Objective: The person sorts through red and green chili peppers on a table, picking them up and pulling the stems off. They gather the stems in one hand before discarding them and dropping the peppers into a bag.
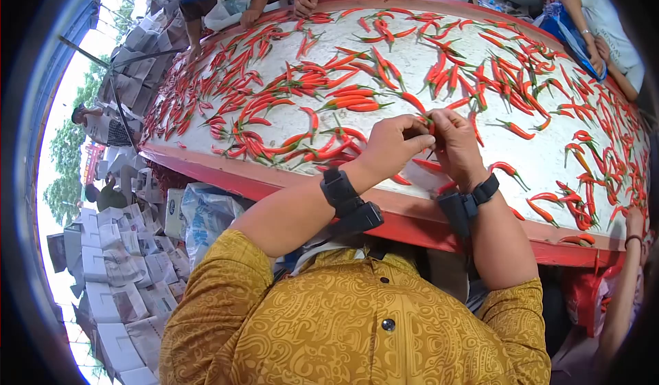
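Both hands meet above the near part of a white table with a red rim (pixel 274 179). My left hand (pixel 398 144) is closed, its thumb and fingers pinching the stem end of a red chili pepper (pixel 412 102). My right hand (pixel 458 144) is also closed, its fingertips pressed together at the same spot, around something small that the fingers mostly hide. Many red chili peppers with green stems (pixel 353 100) are spread over the white surface around both hands. Each wrist wears a black strap with a device.
Co-workers' hands (pixel 305 2) rest at the far rim. Another person (pixel 604 35) leans in at the far right, and a hand (pixel 635 221) reaches the near right edge. A plastic bag (pixel 206 220) and stacked cartons (pixel 123 268) stand to the left below the table.
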A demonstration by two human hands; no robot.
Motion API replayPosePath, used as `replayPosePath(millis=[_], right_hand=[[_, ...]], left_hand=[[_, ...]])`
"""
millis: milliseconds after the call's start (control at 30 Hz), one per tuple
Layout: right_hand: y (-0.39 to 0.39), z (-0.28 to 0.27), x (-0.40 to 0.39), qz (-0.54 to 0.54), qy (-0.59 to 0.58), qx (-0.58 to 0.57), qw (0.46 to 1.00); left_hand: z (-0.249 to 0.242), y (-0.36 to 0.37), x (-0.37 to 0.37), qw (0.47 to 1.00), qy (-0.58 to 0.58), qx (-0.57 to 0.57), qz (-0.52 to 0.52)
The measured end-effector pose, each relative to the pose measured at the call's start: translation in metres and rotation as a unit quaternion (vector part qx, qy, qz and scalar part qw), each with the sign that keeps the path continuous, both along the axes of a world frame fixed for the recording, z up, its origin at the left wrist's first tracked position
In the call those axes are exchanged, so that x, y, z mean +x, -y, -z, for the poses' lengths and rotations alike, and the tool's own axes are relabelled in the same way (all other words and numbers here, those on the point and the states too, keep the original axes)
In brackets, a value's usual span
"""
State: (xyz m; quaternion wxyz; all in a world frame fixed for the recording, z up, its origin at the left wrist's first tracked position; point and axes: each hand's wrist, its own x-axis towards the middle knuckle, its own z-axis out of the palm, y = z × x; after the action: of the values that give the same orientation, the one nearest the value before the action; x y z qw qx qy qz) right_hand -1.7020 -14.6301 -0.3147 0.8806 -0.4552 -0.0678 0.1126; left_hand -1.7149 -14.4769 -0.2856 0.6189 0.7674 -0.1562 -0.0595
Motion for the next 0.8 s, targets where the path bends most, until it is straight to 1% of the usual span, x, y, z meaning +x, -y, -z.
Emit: replayPosePath(millis=[33,67,133,200,233,300,333,367,400,433,467,533,600,633,667,700,733,767,800], right_hand=[[0.008,-0.002,-0.001,0.025,0.003,0.021,0.999],[0.014,-0.004,-0.004,0.026,-0.005,0.019,0.999],[0.018,-0.004,-0.006,0.018,0.024,-0.027,0.999],[0.027,-0.006,-0.011,0.021,0.061,-0.060,0.996],[0.036,-0.007,-0.010,0.025,0.060,-0.058,0.996],[0.056,-0.012,-0.007,0.048,-0.008,0.024,0.999],[0.066,-0.010,-0.003,0.070,0.002,0.095,0.993],[0.080,-0.011,-0.001,0.091,0.007,0.133,0.987],[0.095,-0.013,0.000,0.090,0.008,0.174,0.981],[0.109,-0.014,0.001,0.088,0.010,0.217,0.972],[0.121,-0.014,0.001,0.098,0.020,0.231,0.968],[0.140,-0.011,0.003,0.117,0.030,0.257,0.959],[0.154,-0.012,0.002,0.119,0.035,0.260,0.957],[0.158,-0.010,0.001,0.119,0.038,0.259,0.958],[0.161,-0.009,0.001,0.119,0.038,0.261,0.957],[0.163,-0.008,0.001,0.127,0.013,0.246,0.961],[0.166,-0.008,0.002,0.135,-0.012,0.229,0.964],[0.170,-0.006,0.002,0.134,-0.011,0.229,0.964],[0.175,-0.001,0.002,0.128,-0.010,0.205,0.970]], left_hand=[[0.002,0.010,0.001,1.000,-0.002,-0.031,-0.007],[0.002,0.015,0.002,1.000,-0.002,-0.029,-0.003],[-0.004,0.020,0.003,0.999,0.007,0.030,-0.018],[-0.007,0.029,-0.002,1.000,-0.005,0.023,-0.012],[-0.008,0.033,-0.005,1.000,-0.015,0.012,-0.007],[-0.006,0.041,-0.009,1.000,-0.022,-0.003,0.009],[-0.005,0.041,-0.010,0.993,0.064,0.086,0.041],[-0.004,0.038,-0.010,0.971,0.150,0.173,0.072],[0.009,0.027,-0.006,0.924,0.263,0.261,0.093],[0.015,0.018,-0.007,0.908,0.266,0.310,0.095],[0.027,0.000,-0.003,0.853,0.329,0.394,0.097],[0.027,-0.028,-0.004,0.818,0.356,0.451,0.033],[0.030,-0.048,0.004,0.869,0.270,0.410,-0.059],[0.021,-0.049,0.010,0.868,0.271,0.412,-0.058],[0.011,-0.049,0.021,0.854,0.308,0.406,-0.104],[0.004,-0.049,0.034,0.837,0.344,0.398,-0.151],[0.003,-0.050,0.050,0.837,0.344,0.399,-0.152],[0.005,-0.052,0.071,0.837,0.335,0.406,-0.152],[0.009,-0.052,0.088,0.837,0.327,0.412,-0.151]])
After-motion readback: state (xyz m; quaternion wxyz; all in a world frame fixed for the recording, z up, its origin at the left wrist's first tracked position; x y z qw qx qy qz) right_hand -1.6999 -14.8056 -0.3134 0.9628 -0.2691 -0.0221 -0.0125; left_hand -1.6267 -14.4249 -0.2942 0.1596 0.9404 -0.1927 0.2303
